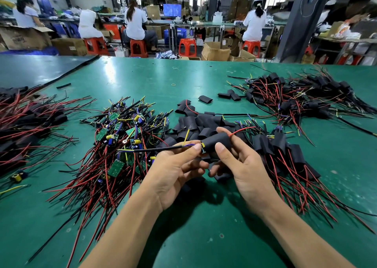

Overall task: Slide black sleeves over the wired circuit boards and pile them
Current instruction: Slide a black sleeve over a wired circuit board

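The black sleeve (217, 143) is being held above the near middle of the green table (204, 237), its long axis running left to right and a red wire (242, 130) pointing right out of it. The right hand (244, 165) is gripping it. The left hand (175, 169) is pinching the circuit board (203, 149) at the sleeve's left mouth. Print on the far cardboard boxes (24, 38) is too blurred to read.

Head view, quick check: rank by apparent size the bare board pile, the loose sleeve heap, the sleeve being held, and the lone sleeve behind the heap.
1. bare board pile
2. loose sleeve heap
3-4. held sleeve looks bigger than the lone sleeve, but it is nearer the camera, so unranked.
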Tool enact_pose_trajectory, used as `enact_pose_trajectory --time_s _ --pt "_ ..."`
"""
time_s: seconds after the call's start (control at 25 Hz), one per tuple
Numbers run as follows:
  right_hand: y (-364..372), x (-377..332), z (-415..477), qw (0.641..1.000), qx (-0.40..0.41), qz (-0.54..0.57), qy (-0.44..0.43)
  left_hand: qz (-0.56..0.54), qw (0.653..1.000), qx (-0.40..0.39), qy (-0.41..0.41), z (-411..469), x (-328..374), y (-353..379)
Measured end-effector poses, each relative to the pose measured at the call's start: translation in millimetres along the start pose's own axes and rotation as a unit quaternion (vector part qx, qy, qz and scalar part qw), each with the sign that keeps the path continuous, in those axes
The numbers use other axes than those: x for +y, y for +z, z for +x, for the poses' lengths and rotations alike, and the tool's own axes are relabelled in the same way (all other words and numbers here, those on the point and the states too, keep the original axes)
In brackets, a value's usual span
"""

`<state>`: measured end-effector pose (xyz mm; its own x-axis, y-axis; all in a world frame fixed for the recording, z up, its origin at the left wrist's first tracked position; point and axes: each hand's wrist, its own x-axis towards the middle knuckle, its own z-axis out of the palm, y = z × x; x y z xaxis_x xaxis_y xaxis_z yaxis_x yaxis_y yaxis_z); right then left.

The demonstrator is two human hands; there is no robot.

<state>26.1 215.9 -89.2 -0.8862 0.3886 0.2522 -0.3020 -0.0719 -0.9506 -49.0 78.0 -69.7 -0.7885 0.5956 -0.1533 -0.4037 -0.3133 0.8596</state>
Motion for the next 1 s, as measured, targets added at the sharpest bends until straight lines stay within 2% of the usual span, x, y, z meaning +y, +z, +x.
enact_pose_trajectory --time_s 0.2,0.4,0.48,0.56,0.72,0.84,1.0 --pt "9.9 9.8 -3.2 0.999 0.002 -0.043 0.01 0.007 0.999 0.023 0.04 0.0 -5.1 1.6" --pt "8.7 8.5 -2.6 0.996 -0.002 -0.088 0.005 0.024 0.999 0.014 0.038 0.1 -3.3 -1.0" --pt "7.5 3.2 -1.2 0.998 0.022 -0.043 0.028 0.023 0.999 0.023 0.031 0.7 -2.6 -1.3" --pt "6.8 -3.6 -1.4 0.995 0.04 0.025 0.086 0.02 0.999 0.033 0.029 2.5 -1.7 -2.3" --pt "7.4 -11.9 -3.4 0.972 -0.033 0.132 0.191 0.051 0.998 0.03 0.031 2.7 -0.8 -3.9" --pt "2.8 -19.1 -3.2 0.968 -0.084 0.078 0.222 0.087 0.995 0.035 0.044 3.1 -4.0 -3.7" --pt "1.2 -21.9 -3.7 0.971 -0.093 0.066 0.212 0.118 0.992 0.042 0.025 2.2 -2.7 -5.0"
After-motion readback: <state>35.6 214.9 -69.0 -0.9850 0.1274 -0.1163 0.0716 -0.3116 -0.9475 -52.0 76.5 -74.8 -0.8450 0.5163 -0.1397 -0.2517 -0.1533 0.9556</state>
